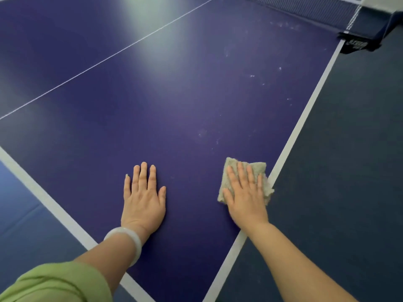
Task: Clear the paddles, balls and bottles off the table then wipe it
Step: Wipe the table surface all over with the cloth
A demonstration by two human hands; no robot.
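Left hand [144,199] flat, fingers straight, bracing near the table's [152,105] near corner. Right hand [246,197] presses the cloth [257,168] flat at the right edge. Pale smudges [253,76] remain farther toward the net [305,12]; advise overlapping strokes outward.

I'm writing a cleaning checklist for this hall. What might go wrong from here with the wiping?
1. The folded beige cloth under the right hand sits against the white side stripe of the purple table; an outward stroke may drag it off the edge.
2. Whitish smudges lie farther toward the dark net and may be missed.
3. The left hand presses flat on the table and may leave fresh prints.
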